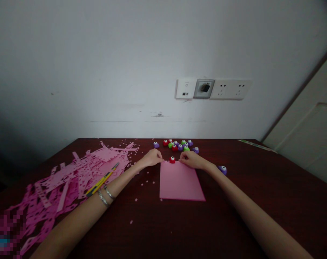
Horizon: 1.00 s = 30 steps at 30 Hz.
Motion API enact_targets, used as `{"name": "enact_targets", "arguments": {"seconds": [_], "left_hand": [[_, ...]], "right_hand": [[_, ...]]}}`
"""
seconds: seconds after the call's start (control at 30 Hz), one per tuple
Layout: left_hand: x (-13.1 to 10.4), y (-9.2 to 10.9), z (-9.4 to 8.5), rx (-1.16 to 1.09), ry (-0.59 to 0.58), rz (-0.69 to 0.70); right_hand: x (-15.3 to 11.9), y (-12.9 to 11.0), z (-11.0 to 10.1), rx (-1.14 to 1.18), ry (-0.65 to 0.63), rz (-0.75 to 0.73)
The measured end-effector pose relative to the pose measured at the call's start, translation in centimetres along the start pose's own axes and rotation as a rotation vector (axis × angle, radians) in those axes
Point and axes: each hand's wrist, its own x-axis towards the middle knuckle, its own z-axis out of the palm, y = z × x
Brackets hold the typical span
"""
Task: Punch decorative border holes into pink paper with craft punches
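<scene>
A sheet of pink paper [179,183] lies on the dark brown table before me. On its far edge sits a small red craft punch [172,160] with a white and black top. My left hand [152,157] is closed in a pinch at the sheet's far left corner. At the far right part of the same edge, my right hand [192,159] also pinches the paper, its fingers close to the punch. Small notches show along that edge beside the punch. Tiny pink cut-out shapes [147,182] are scattered left of the sheet.
Several red, green and purple punches [180,147] stand behind my hands. One purple punch [222,169] is by my right forearm. A heap of punched pink strips [68,180] covers the left side, with a yellow cutter knife [102,180] on it. The wall [125,72] rises behind the table.
</scene>
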Motion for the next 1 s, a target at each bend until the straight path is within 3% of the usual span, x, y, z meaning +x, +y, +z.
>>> {"name": "enact_targets", "arguments": {"seconds": [0.7,0.9,1.0], "left_hand": [[0.1,-0.2,0.2,-0.042,0.017,0.018],[-0.2,0.9,-0.6,-0.002,0.121,0.055],[-0.1,1.6,-1.0,-0.028,0.111,0.09]], "right_hand": [[0.1,-0.1,0.0,0.016,0.02,-0.017],[-0.3,-1.9,-1.5,0.022,0.136,-0.01],[-0.3,-3.2,-2.0,0.084,0.131,0.053]]}}
